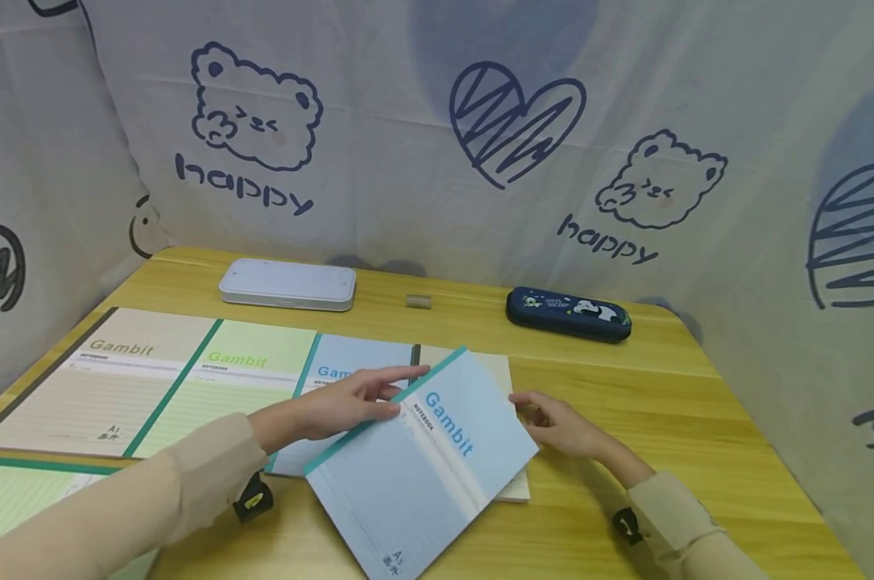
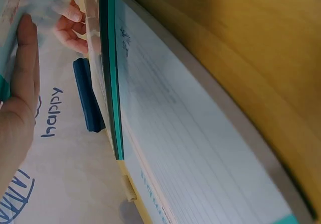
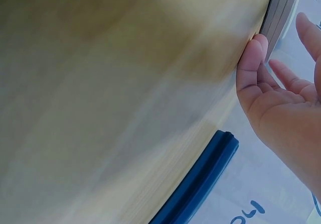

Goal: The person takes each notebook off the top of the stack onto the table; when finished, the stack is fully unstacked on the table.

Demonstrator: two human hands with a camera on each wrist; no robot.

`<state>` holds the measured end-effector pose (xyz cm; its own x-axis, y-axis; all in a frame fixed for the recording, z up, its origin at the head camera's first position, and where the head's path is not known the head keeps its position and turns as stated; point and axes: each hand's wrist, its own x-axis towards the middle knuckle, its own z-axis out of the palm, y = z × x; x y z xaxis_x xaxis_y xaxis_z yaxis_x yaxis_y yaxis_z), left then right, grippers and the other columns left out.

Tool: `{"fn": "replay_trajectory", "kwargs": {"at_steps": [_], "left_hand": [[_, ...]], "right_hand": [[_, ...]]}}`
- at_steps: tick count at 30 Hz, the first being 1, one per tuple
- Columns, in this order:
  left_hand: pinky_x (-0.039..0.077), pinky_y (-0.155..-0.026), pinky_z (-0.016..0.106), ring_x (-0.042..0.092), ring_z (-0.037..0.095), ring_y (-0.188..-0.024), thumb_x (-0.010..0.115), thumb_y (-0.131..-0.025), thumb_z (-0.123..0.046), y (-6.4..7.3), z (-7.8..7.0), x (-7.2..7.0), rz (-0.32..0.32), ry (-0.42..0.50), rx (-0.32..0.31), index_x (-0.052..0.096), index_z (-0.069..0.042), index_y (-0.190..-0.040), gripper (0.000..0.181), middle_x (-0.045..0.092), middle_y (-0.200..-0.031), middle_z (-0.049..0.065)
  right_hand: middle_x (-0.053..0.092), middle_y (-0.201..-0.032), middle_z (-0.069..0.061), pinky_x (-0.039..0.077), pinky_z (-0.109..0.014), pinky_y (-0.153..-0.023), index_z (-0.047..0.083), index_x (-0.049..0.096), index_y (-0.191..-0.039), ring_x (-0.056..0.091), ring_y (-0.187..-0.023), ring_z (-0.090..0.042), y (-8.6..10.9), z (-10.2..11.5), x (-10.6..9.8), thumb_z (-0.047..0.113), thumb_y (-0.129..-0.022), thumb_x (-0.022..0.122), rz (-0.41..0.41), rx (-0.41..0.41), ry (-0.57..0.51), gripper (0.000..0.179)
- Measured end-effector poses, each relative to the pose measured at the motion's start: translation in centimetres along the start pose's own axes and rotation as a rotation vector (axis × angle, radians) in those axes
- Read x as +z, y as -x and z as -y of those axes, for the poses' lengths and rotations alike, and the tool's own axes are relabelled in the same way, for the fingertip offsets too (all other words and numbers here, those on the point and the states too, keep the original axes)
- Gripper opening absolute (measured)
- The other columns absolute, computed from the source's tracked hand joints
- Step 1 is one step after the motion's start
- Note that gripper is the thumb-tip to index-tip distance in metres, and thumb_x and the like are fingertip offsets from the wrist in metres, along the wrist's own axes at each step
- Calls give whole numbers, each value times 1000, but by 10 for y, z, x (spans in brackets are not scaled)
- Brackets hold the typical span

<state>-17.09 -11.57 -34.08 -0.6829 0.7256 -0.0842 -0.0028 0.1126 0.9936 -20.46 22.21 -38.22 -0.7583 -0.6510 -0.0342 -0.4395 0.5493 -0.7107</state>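
Held blue notebook (image 1: 408,491), bottom corner offscreen

The left sleeve (image 1: 132,499) is plain beige and ends with a wide cuff (image 1: 215,457). Beside this cuff there is a small black device (image 1: 252,498) with a yellowish mark. The right sleeve (image 1: 679,515) has the same beige colour, with another black device (image 1: 628,525) beside it.

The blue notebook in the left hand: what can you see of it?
The blue notebook looks closed, its cover paper-like, with a teal strip along the spine, blue "Gambit" lettering, a pale band and printed lines. The left hand holds its spine side, turned askew, partly hiding a cream notebook.
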Motion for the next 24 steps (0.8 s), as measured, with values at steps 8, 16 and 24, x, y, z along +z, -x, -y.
{"fn": "replay_trajectory", "kwargs": {"at_steps": [8,16,24], "left_hand": [[48,-75,33,58,22,-96,46,-93,-7,12,-1,0,88,-74,31,34,-11,-138,47,54,-119,13],[48,-73,31,59,23,-90,49,-90,-3,19,10,-1,137,-110,-7,47,-8,-130,40,59,-109,10],[46,-72,25,58,17,-81,55,-81,8,31,21,3,274,-151,-41,49,-3,-127,48,57,-104,8]], "right_hand": [[47,-120,-26,41,-26,-64,-11,40,-125,45,-78,-18,1,2,-1,16,-87,59,-1,38,-24,50],[48,-118,-24,40,-26,-66,-10,41,-126,45,-78,-18,1,5,0,16,-86,60,-5,58,-14,51],[50,-115,-22,40,-25,-65,-10,41,-125,45,-77,-18,1,4,0,16,-86,60,-10,52,-4,51]]}}
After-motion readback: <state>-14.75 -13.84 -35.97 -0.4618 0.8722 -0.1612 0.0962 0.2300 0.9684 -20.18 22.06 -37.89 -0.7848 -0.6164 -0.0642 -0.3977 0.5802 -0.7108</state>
